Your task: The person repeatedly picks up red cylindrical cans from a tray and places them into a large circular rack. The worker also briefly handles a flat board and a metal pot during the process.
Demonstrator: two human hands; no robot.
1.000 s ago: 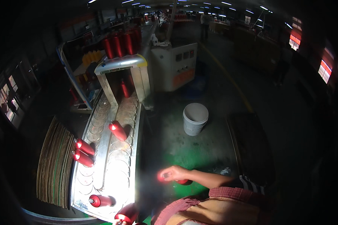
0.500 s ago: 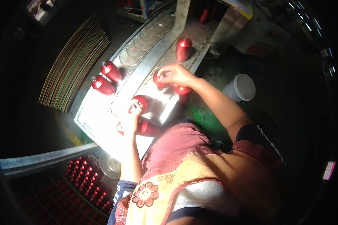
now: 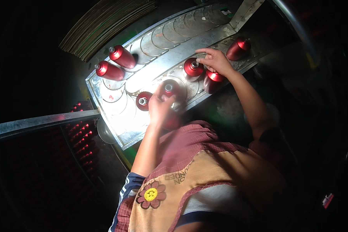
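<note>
My left hand [image 3: 160, 106] is smeared by motion, its fingers closed around the upper part of a red bottle [image 3: 169, 83] with a bare metal neck. A second blurred red bottle [image 3: 171, 121] shows just below that hand, and a sharper one [image 3: 144, 101] stands to its left. My right hand [image 3: 216, 63] is open, thumb and forefinger apart, beside the neck of another upright red bottle [image 3: 192, 70]. Under its palm stands one more red bottle [image 3: 212, 82]. Whether the right fingertips touch either bottle is hard to tell.
All these stand on a metal bench [image 3: 129, 135] with ring-shaped outlines. Two red bottles [image 3: 121, 57] are at its far left, another [image 3: 238, 48] beyond my right hand. A stack of flat sheets [image 3: 104, 27] lies behind; rows of red bottles [image 3: 81, 139] sit below left. A metal rail [image 3: 46, 123] juts leftward.
The view has swung, shifting the bench. My left hand has moved along the bench toward the right-hand bottles. My right hand has lifted off a bottle's neck and spread its fingers.
</note>
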